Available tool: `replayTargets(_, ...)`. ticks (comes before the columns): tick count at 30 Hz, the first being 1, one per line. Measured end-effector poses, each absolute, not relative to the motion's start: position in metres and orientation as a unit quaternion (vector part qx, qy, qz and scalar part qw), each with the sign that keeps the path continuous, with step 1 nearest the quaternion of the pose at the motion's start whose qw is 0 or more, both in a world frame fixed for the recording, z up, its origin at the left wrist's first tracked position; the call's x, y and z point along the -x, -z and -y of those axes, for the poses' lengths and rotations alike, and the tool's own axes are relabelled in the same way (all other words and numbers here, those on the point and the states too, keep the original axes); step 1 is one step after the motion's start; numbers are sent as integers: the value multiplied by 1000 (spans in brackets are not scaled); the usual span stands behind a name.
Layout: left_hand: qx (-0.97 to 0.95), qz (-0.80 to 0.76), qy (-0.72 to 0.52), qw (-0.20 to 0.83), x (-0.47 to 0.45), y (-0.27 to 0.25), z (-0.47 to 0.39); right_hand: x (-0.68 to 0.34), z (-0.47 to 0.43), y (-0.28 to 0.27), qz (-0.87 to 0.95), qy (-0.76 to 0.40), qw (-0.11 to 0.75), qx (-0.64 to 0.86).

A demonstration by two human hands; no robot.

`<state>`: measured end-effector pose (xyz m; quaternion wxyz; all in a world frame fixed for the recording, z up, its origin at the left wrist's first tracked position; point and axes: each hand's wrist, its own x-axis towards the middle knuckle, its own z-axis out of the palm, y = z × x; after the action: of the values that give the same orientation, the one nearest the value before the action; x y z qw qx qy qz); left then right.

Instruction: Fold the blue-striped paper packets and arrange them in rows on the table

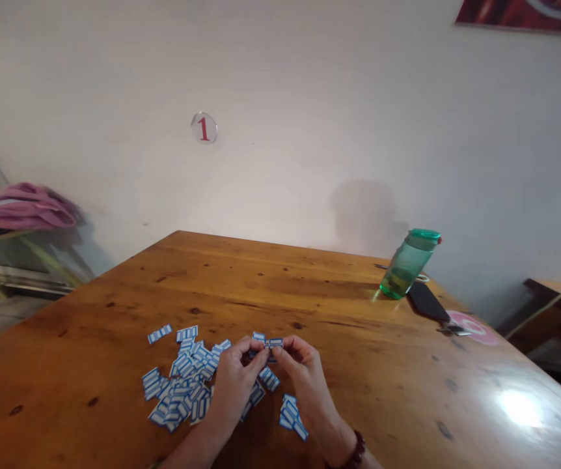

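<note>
Cards with blue borders [275,342] sit between the two hands, just below the middle of the frame, the clearest one's long axis running nearly left to right. Left hand [238,370] and right hand [306,372] both pinch them, thumb to finger, from opposite sides, about equally near; whether they share one card I cannot tell. A loose pile [179,398] lies lower left on the table [383,391], nearer the left hand

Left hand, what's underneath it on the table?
Blue-and-white pieces show on the wooden table along both sides of the left hand, some partly hidden by it. Whatever lies directly beneath the hand is covered, so I can't tell.
</note>
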<state>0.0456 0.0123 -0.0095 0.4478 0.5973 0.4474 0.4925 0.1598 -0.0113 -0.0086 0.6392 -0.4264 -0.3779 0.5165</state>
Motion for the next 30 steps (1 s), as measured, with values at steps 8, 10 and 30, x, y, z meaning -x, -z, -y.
replayTargets(8,-573,-415,-505,495,-46,10,-12,-164,10,6,357,-509,661,421)
replayTargets(10,-565,-418,-512,494,-46,10,-13,-166,9,7,344,-500,670,427)
replayTargets(30,-539,-402,-473,569,-47,6,-13,-163,11,8,376,-515,625,449)
